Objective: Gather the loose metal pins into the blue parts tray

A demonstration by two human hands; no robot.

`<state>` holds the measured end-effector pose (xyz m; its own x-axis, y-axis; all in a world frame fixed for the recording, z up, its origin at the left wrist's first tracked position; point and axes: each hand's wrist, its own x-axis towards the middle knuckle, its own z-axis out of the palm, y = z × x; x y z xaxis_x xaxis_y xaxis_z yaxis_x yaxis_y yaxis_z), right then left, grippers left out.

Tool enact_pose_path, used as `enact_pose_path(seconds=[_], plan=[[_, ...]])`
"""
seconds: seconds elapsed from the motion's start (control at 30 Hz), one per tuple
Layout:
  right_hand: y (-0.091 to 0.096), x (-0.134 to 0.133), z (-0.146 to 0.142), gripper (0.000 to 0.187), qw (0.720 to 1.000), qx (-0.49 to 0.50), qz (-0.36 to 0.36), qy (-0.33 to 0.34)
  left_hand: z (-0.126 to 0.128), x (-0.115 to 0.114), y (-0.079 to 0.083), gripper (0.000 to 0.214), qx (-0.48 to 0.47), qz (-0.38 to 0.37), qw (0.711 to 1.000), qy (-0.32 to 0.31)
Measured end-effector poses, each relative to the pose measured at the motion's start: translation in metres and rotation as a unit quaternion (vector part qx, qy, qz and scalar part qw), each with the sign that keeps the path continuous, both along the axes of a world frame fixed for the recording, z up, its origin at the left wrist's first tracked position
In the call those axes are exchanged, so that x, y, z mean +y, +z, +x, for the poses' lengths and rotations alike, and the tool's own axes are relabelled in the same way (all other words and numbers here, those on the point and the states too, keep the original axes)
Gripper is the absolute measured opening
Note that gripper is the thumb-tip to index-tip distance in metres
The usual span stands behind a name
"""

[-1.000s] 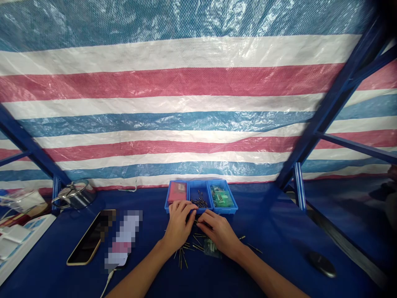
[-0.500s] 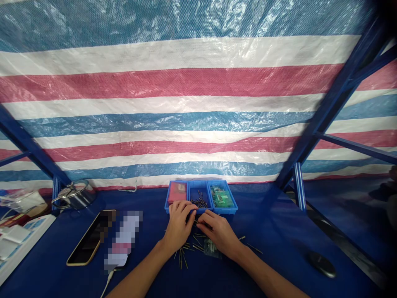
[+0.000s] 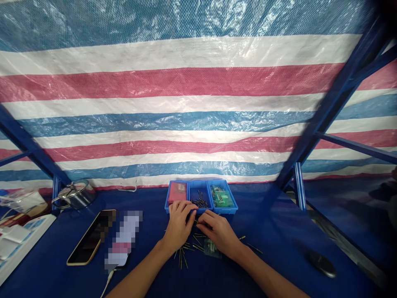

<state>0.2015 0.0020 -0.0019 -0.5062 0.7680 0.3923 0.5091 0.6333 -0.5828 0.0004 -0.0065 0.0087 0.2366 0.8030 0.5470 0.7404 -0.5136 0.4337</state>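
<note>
My left hand point(image 3: 180, 219) is curled at the front of the blue bins, with thumb and fingers drawn together; whatever they hold is hidden. Close on its right, my right hand point(image 3: 218, 230) pinches what looks like a thin drill bit point(image 3: 195, 222), mostly covered by the fingers. Loose drill bits point(image 3: 182, 257) lie scattered on the table under and between both hands. A small clear plastic bag point(image 3: 212, 248) rests below my right hand. The middle blue bin point(image 3: 200, 185) contains dark drill bits point(image 3: 201, 201).
A red packet point(image 3: 178, 192) fills the left bin, and green packets point(image 3: 221, 196) the right one. Two phones, one a black-screened phone point(image 3: 91, 240), lie left, near a lidded metal pot point(image 3: 76, 194) and power strip point(image 3: 26, 244). A black mouse point(image 3: 321, 263) sits right.
</note>
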Motion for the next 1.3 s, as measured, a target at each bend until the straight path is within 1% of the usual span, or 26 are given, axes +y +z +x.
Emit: enact_pose_path(seconds=[0.33, 0.9, 1.1, 1.3], plan=[[0.0012, 0.0011, 0.0006, 0.012, 1.0, 0.0, 0.006, -0.001, 0.0003, 0.0002, 0.0002, 0.021, -0.004, -0.009, 1.0, -0.004], [0.0013, 0.0007, 0.0003, 0.016, 1.0, -0.002, 0.006, -0.002, 0.0001, 0.0006, -0.0012, 0.02, -0.004, -0.005, 1.0, -0.002], [0.0005, 0.0004, 0.0004, 0.014, 1.0, -0.002, 0.007, -0.002, 0.0001, 0.0007, -0.0008, 0.02, -0.006, -0.005, 1.0, -0.002], [0.0037, -0.0006, -0.0004, 0.014, 1.0, -0.006, 0.006, -0.005, -0.0002, 0.0012, -0.0021, 0.02, -0.008, -0.01, 1.0, -0.004]])
